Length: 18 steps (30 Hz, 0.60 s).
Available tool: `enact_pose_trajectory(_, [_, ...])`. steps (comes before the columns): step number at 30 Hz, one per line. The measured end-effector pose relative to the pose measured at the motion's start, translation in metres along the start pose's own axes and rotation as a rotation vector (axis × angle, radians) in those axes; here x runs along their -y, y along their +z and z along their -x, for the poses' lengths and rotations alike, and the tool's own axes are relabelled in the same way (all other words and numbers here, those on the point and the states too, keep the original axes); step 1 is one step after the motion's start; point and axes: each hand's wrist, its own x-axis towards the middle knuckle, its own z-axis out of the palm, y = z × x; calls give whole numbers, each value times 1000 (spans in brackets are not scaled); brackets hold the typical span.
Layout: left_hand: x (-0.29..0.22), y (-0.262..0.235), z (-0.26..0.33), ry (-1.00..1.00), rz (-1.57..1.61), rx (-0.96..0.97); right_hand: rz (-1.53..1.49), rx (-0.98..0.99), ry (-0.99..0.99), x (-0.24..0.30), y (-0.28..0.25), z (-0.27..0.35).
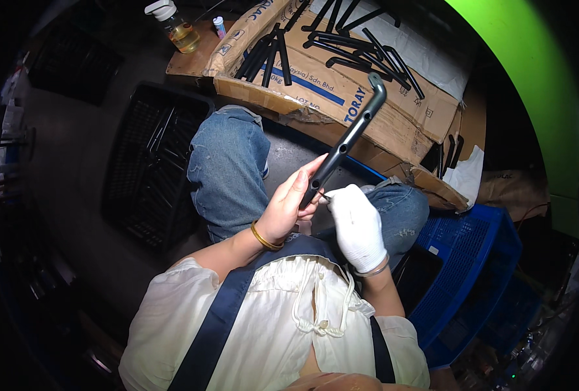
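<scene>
My bare left hand (pixel 285 203), with a bangle at its wrist, is closed around the lower end of a glossy black bent tube (pixel 343 147). The tube slants up and away to the right. Several round holes run along its side, and its far end bends over to a flattened tip. Close beside the tube's lower end is my right hand (pixel 357 225) in a white knit glove. Its fingers are pinched together, and a thin dark tip pokes out of them towards the tube. The rest of what they hold is hidden.
Ahead, a cut-open cardboard box (pixel 380 133) bears several black bent tubes (pixel 351 52). At left stands a black crate (pixel 149 169) with dark rods inside; blue plastic crates (pixel 455 267) are at right. A drink bottle (pixel 180 32) stands back left, near a green curved surface (pixel 530 58) opposite.
</scene>
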Motion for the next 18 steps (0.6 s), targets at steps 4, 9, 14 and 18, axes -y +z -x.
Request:
enact_pose_trajectory(4, [3,-2,1,78,-119,12,-60,-90,115,19,16,-1])
enact_pose_trajectory(9, [9,-6,3,81,-73,-2,-113,-107,174,22,22,0])
enact_pose_trajectory(14, [7,2,4,118,-161,-43,-78,-22,231,17,22,3])
enact_pose_trajectory(18, [4,4,5,150,-228,-56,-63,17,247,19,19,0])
